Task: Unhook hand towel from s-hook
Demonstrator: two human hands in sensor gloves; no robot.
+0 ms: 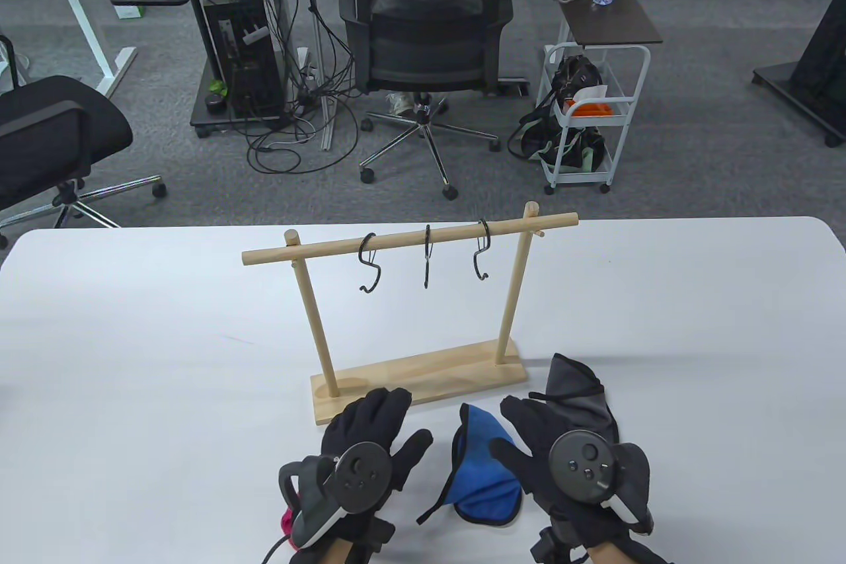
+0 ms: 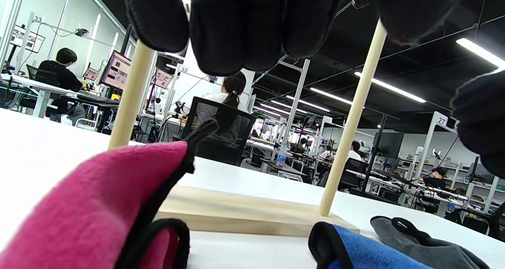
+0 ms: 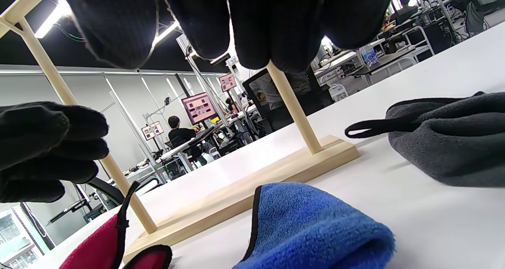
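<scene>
All three hooks bare, towels down on the table

My left hand (image 1: pixel 370 442) and right hand (image 1: pixel 562 451) lie flat with fingers spread, gripping nothing; the blue towel (image 1: pixel 486 471) lies between them running near to far, the grey towel (image 1: pixel 581 392) under my right fingers, the pink towel (image 2: pixel 94 206) beneath my left wrist, the s-hooks (image 1: pixel 426 256) beyond on the rack (image 1: pixel 410 240)

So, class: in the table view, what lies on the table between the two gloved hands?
The blue towel lies between the left hand and the right hand, seen in the table view.
</scene>
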